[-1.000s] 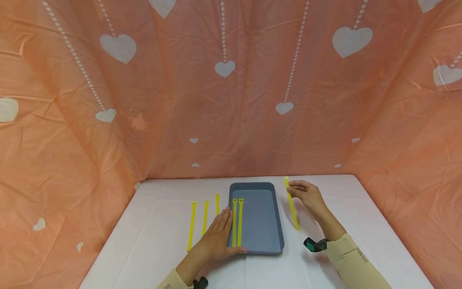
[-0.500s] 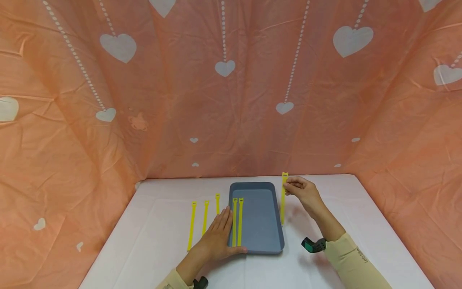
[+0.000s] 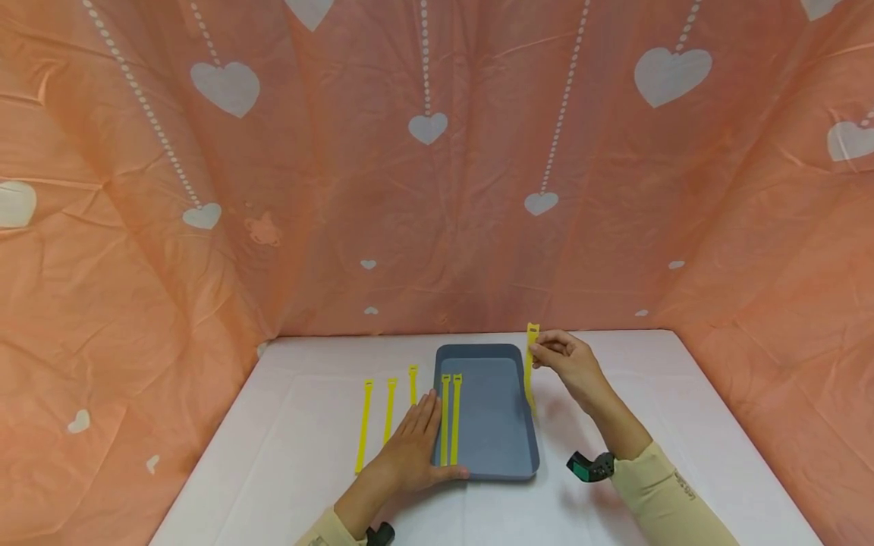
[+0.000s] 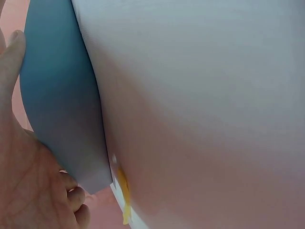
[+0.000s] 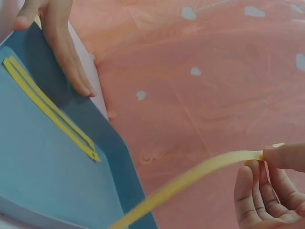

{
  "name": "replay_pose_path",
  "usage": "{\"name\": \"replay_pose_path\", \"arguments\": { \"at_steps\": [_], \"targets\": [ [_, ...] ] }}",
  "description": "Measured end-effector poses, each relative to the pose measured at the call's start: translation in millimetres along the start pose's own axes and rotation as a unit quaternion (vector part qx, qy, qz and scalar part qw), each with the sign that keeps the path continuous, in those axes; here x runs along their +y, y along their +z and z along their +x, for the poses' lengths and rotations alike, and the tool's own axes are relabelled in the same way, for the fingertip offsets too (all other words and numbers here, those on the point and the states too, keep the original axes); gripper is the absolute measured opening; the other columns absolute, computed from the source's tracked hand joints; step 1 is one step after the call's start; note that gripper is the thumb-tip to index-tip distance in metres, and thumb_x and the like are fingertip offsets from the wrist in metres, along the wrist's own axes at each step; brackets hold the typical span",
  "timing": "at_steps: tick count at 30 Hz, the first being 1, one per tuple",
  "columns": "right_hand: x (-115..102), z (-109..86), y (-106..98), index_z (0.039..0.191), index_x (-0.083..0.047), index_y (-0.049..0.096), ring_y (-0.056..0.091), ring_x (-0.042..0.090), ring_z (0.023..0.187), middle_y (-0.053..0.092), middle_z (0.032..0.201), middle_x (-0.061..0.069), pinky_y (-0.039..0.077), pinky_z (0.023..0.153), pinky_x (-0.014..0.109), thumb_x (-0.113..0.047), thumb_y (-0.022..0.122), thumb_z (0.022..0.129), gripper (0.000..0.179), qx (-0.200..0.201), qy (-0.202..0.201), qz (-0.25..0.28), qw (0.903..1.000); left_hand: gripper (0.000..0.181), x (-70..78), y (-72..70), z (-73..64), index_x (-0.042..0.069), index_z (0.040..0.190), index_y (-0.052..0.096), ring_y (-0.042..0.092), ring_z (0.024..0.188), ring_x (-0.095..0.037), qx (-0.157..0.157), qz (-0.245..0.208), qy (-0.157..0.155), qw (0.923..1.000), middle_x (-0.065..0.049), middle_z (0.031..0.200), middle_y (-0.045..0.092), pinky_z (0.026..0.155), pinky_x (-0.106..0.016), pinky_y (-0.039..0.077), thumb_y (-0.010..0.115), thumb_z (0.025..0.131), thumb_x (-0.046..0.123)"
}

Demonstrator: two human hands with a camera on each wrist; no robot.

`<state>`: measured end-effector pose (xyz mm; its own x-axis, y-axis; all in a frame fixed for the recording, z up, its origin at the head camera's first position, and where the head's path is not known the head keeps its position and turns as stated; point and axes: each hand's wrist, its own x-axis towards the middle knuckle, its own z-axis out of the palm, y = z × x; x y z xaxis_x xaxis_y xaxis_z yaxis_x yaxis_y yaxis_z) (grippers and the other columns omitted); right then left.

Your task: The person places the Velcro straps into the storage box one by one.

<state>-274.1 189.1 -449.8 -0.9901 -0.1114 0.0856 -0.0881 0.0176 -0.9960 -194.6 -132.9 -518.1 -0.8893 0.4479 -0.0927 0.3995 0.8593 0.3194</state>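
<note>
In the head view my right hand (image 3: 568, 365) pinches a yellow strap-style cable tie (image 3: 529, 364) near its slotted head, over the right rim of the blue-grey tray (image 3: 495, 425). The tie's long tail droops in a curve, seen in the right wrist view from the fingertips (image 5: 271, 153) down toward the tray. My left hand (image 3: 410, 453) lies with straight fingers along the tray's left wall, its thumb at the near edge. Two more yellow ties (image 3: 456, 421) lie side by side inside the tray, near its left wall.
Left of the tray, several yellow ties (image 3: 365, 426) lie spaced apart on the white table (image 3: 293, 440), some partly hidden by the left hand. A pink curtain with white hearts (image 3: 437, 227) stands behind and at both sides.
My right hand has moved left with the pinched tie, from beside the tray to its right rim. The tie has turned more upright. The left hand and tray stay in place.
</note>
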Motion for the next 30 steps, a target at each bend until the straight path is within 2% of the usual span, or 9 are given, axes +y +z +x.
{"name": "replay_pose_path", "arguments": {
  "at_steps": [8, 17, 20, 26, 30],
  "targets": [
    [-8.4, -4.8, 6.0, 0.123, 0.012, 0.059, 0.069, 0.014, 0.091, 0.068, 0.103, 0.007, 0.062, 0.086, 0.025, -0.011, 0.07, 0.106, 0.031, -0.011, -0.011, 0.011, 0.9998, 0.131, -0.3, 0.1, -0.6, -0.003, 0.17, 0.012, 0.006, 0.166, -0.036, 0.004, -0.001, 0.009, 1.0, -0.021, 0.179, 0.005, 0.133, -0.054, 0.017, 0.068, 0.087, 0.082],
    [-2.4, -6.2, 19.1, 0.119, 0.014, 0.06, 0.071, 0.014, 0.089, 0.07, 0.1, 0.004, 0.063, 0.085, 0.029, -0.005, 0.07, 0.105, 0.026, -0.047, -0.039, 0.039, 0.9974, 0.132, -2.2, 3.8, 0.5, -0.001, 0.171, 0.012, 0.005, 0.167, -0.034, 0.008, -0.004, 0.01, 0.9999, -0.02, 0.18, 0.004, 0.133, -0.055, 0.015, 0.065, 0.086, 0.085],
    [3.2, -6.1, 26.0, 0.118, 0.014, 0.059, 0.071, 0.014, 0.088, 0.07, 0.098, 0.004, 0.064, 0.085, 0.03, -0.004, 0.07, 0.104, 0.025, -0.062, -0.033, 0.044, 0.9966, 0.133, -3.6, 6.2, 1.0, 0.0, 0.171, 0.011, 0.005, 0.167, -0.033, 0.012, -0.002, 0.008, 0.9999, -0.018, 0.18, 0.004, 0.133, -0.053, 0.015, 0.062, 0.085, 0.088],
    [10.6, -8.0, 38.8, 0.119, 0.012, 0.061, 0.072, 0.015, 0.088, 0.071, 0.098, 0.007, 0.064, 0.088, 0.035, -0.006, 0.071, 0.104, 0.025, -0.081, -0.016, 0.036, 0.996, 0.133, -1.9, 1.9, 0.7, -0.002, 0.171, 0.013, 0.007, 0.166, -0.036, 0.009, -0.012, 0.009, 0.9998, -0.021, 0.18, 0.006, 0.133, -0.056, 0.017, 0.065, 0.086, 0.085],
    [14.4, -7.3, 47.1, 0.118, 0.01, 0.062, 0.073, 0.015, 0.087, 0.073, 0.098, 0.006, 0.064, 0.089, 0.037, -0.006, 0.072, 0.103, 0.023, -0.093, -0.004, 0.051, 0.9943, 0.132, -1.3, 1.5, 0.8, -0.001, 0.171, 0.013, 0.007, 0.167, -0.034, 0.009, -0.01, 0.004, 0.9999, -0.019, 0.18, 0.006, 0.133, -0.054, 0.018, 0.067, 0.086, 0.084]
  ]
}}
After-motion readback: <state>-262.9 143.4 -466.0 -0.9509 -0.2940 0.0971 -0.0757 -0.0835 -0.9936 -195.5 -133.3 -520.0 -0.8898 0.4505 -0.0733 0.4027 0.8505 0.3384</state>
